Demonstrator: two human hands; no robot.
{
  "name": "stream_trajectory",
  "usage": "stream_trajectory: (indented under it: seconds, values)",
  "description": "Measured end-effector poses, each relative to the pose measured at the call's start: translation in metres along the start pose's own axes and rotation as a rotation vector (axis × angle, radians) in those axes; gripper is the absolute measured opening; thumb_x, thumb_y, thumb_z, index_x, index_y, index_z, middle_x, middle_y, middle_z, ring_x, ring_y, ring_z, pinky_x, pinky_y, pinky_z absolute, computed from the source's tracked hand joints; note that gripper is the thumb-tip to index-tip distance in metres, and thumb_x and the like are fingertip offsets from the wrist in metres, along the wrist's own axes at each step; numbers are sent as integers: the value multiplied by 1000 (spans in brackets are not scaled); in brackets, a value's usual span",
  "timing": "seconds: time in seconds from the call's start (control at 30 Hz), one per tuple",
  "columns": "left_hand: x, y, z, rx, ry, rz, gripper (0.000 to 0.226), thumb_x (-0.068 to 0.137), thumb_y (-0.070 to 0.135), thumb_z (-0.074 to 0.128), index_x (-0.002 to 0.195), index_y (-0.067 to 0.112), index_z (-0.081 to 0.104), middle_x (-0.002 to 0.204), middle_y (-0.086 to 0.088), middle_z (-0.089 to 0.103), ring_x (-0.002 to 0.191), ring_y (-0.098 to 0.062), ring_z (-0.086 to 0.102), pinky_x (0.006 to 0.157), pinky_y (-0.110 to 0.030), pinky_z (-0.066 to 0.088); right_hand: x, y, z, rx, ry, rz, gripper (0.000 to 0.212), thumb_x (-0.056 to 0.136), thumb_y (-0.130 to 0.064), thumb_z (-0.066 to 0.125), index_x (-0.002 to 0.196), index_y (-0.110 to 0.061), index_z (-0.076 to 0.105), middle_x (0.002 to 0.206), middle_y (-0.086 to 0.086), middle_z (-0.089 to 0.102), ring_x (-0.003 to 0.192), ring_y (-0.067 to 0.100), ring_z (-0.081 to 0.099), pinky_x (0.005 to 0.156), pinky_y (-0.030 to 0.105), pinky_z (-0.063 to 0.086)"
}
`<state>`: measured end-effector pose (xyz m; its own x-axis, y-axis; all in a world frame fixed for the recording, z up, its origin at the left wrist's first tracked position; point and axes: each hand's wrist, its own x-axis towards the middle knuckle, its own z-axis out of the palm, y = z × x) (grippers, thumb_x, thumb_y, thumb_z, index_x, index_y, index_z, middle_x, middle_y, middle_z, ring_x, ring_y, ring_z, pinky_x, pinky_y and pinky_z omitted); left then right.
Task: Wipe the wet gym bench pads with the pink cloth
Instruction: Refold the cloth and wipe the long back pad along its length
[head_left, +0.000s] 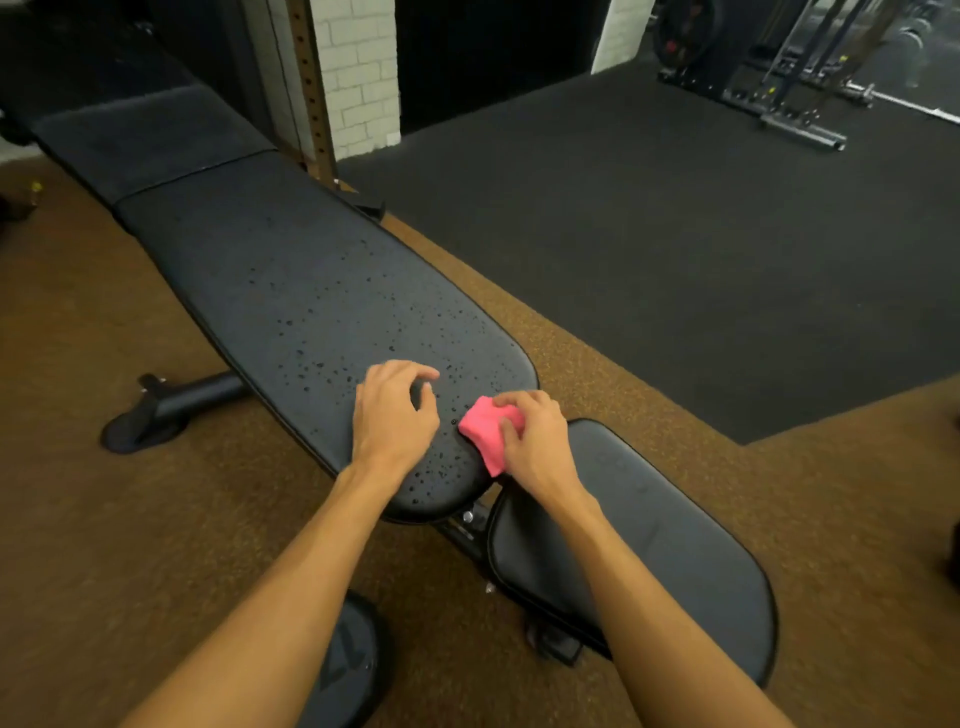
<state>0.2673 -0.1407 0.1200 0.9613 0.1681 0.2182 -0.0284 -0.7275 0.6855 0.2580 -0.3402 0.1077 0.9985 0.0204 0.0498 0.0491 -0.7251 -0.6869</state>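
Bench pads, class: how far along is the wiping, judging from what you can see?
Done: the short seat pad looks dry. In hand: the right hand grips the pink cloth at the near end of the long pad; the left hand holds nothing. Left: droplets cover the long pad.

Cloth (483, 430) sits on the long pad (311, 291), at its near right edge, perhaps overhanging the seat pad (675, 545).
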Motion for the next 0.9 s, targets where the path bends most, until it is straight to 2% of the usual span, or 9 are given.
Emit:
stream_trajectory:
  seconds: [0.03, 0.1, 0.13, 0.23, 0.33, 0.43, 0.6, 0.77, 0.9]
  values:
    - [4, -4, 3, 48, 45, 24, 18, 100, 19, 64, 114, 25, 73, 125, 7, 65, 129, -18, 52, 115, -42, 39, -2, 1, 2, -81, 14, -46, 26, 101, -21, 68, 126, -18, 72, 135, 1, 59, 126, 22, 46, 112, 42, 42]
    - [10, -12, 10, 138, 122, 57, 23, 99, 21, 64, 121, 21, 72, 139, 1, 62, 142, -22, 46, 125, -46, 29, -2, 7, 3, -153, -8, -135, 45, 97, -44, 73, 134, -18, 70, 139, 0, 54, 127, 22, 40, 114, 38, 38]
    - [14, -16, 13, 184, 145, 72, 28, 101, 23, 63, 127, 20, 71, 147, -2, 59, 149, -24, 42, 129, -48, 23, -3, 9, 2, -157, -43, -173, 51, 96, -47, 74, 138, -17, 68, 140, 0, 53, 126, 21, 41, 113, 35, 39]
    - [23, -25, 19, 336, 164, 35, 45, 108, 33, 52, 150, 18, 56, 166, -6, 42, 160, -25, 26, 133, -50, 10, 2, 17, 2, -125, -75, -266, 49, 99, -37, 75, 143, -16, 64, 137, 0, 55, 121, 21, 44, 107, 36, 45]
    - [27, -23, 27, 495, 145, -18, 54, 112, 41, 37, 161, 21, 43, 174, -5, 28, 163, -24, 16, 132, -51, 8, 15, 17, 10, -72, -44, -334, 37, 102, -29, 72, 137, -17, 67, 134, 3, 57, 115, 25, 48, 104, 40, 47]
    - [28, -18, 29, 561, 134, -25, 56, 112, 44, 33, 162, 22, 42, 175, -4, 24, 164, -23, 13, 132, -53, 8, 19, 14, 22, -67, -15, -426, 29, 105, -26, 68, 132, -18, 70, 136, 4, 58, 112, 28, 48, 104, 40, 46]
    - [27, -14, 28, 609, 138, -42, 56, 111, 43, 32, 161, 22, 42, 175, -3, 25, 164, -21, 13, 131, -54, 10, 3, 35, 13, -77, -76, -591, 30, 103, -25, 70, 131, -14, 71, 137, 6, 60, 111, 29, 51, 104, 40, 47]
    - [27, -10, 28, 629, 148, -45, 55, 111, 43, 32, 162, 23, 41, 175, -3, 25, 164, -22, 13, 131, -54, 10, 16, 34, 14, -55, 83, -436, 26, 105, -25, 69, 128, -12, 75, 133, 6, 64, 113, 28, 54, 104, 38, 49]
    - [26, -10, 28, 632, 161, -38, 55, 110, 42, 34, 161, 22, 42, 174, -4, 27, 163, -22, 15, 131, -53, 10, 7, 19, 24, -44, 42, -501, 29, 106, -23, 68, 130, -9, 74, 135, 8, 64, 117, 30, 54, 109, 36, 46]
